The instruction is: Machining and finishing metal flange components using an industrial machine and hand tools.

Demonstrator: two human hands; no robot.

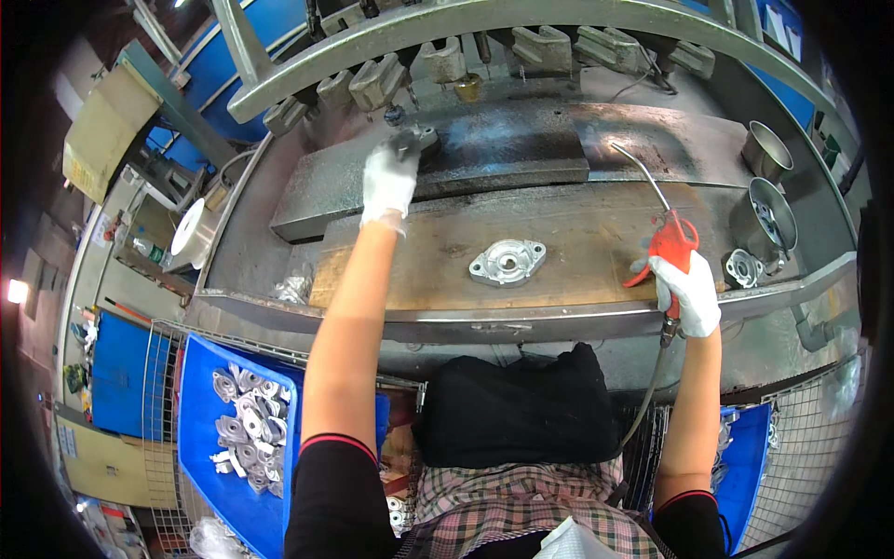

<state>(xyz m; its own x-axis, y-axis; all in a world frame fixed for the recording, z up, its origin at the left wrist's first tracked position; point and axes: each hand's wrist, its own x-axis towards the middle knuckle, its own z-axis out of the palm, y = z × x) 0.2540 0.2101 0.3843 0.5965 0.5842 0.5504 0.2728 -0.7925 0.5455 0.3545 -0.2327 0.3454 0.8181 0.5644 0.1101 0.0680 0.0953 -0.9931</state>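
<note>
My left hand [389,182], in a white glove with dark, blurred fingertips, reaches far forward over a steel block. Its fingers are closed round a grey metal casting [426,140], partly hidden by the glove, below a row of spindles. My right hand [691,296], also gloved, grips a red air blow gun [672,244]; its thin bent nozzle points forward and left, and a hose trails from its base. Between my arms, a silvery oval flange casting [507,263] with a round centre lies flat on the wooden board [419,279].
Clamped metal blocks [377,84] and spindles hang overhead. Two metal cups [765,216] stand at the right, beside another casting [743,268]. A raised tray rim [559,321] runs along the front. A blue bin [200,419] of castings sits lower left; another blue bin [745,475] is lower right.
</note>
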